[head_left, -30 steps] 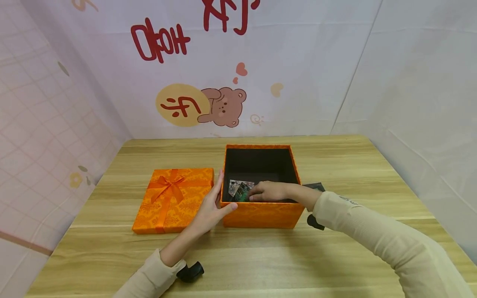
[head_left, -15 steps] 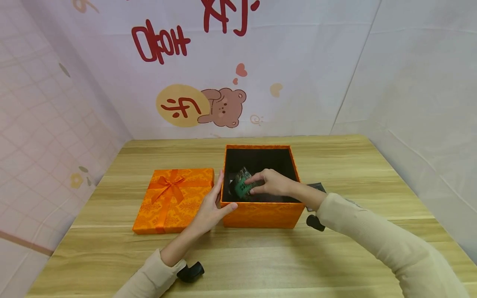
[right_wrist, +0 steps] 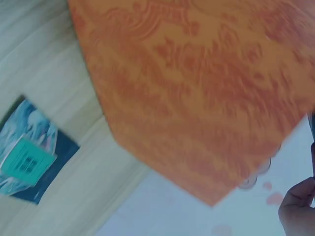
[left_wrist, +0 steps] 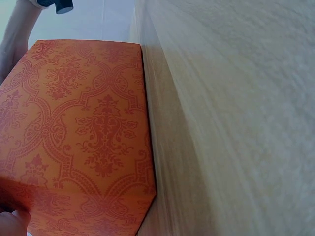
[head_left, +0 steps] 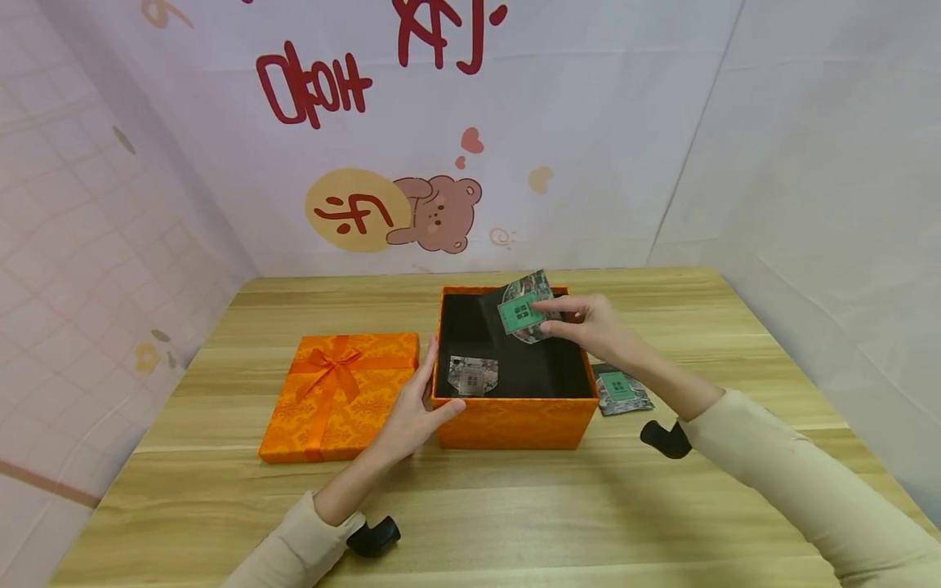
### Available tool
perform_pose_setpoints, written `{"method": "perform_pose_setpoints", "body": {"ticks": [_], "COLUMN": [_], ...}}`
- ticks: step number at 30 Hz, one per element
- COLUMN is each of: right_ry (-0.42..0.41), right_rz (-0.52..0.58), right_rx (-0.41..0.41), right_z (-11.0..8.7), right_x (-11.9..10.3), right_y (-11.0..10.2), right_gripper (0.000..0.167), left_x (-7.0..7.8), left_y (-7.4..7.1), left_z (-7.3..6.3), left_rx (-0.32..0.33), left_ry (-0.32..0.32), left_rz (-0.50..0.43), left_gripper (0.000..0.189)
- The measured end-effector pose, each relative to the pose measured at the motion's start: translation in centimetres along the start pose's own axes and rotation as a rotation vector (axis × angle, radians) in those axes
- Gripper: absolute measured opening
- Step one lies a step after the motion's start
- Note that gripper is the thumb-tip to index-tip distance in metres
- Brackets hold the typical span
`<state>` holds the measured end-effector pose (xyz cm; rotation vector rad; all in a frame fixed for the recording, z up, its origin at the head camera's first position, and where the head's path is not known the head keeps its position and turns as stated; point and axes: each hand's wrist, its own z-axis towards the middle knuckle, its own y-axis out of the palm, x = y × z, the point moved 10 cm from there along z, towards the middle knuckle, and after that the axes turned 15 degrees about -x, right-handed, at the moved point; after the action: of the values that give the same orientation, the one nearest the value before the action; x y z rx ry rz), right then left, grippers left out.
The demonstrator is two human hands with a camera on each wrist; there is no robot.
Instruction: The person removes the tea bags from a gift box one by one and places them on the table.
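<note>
Midway back on the table stands an orange patterned box (head_left: 515, 425) with a black inside and no lid on. My left hand (head_left: 412, 420) steadies its front left corner, fingers straight along the left side and thumb at the front rim. Above the box opening, my right hand (head_left: 599, 327) pinches a flat dark sachet (head_left: 522, 310) with a green label between thumb and fingers. Another sachet (head_left: 473, 376), with a greyish label, lies inside the box. A green-labelled sachet (head_left: 621, 394) rests on the table right of the box; the right wrist view also shows this table sachet (right_wrist: 29, 160).
Left of the box lies its orange lid (head_left: 287, 429) with a ribbon bow (head_left: 334, 371). A white printed cloth wall (head_left: 588, 122) rises behind the wooden table (head_left: 500, 523). Black wrist devices are on both forearms.
My right hand has lifted the green-labelled sachet out of the box, up and to the right. The sachet beneath now shows fully. My left hand has stayed at the box corner.
</note>
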<state>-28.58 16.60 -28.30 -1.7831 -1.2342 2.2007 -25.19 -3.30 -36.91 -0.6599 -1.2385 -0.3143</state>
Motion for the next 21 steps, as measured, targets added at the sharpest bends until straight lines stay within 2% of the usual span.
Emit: {"method": "perform_pose_setpoints", "body": {"ticks": [5,10,17,21], "right_ry": [0.030,0.084,0.158,0.232], "right_rz": [0.029,0.091,0.309,0.372], "right_rx": [0.105,0.198,0.239,0.261], "right_z": [-3.1,-6.9,-11.6,-14.0], "right_x": [0.8,3.2,8.0,11.1], "right_y": [-3.0,-5.2,-6.0,-5.9], "right_gripper": [0.035,0.038,0.040,0.045], "left_x": [-0.1,-0.3,-0.3,-0.3], "left_y": [0.0,0.2,0.3,0.3], "left_z": [0.2,0.3,0.3,0.3], "left_rx": [0.001,-0.003,-0.011,-0.013], "left_ry": [-0.006,-0.015,0.002,0.016], "left_rz": [0.005,0.013,-0.026,-0.043], "left_gripper": [0.091,0.091,0.090,0.090]}}
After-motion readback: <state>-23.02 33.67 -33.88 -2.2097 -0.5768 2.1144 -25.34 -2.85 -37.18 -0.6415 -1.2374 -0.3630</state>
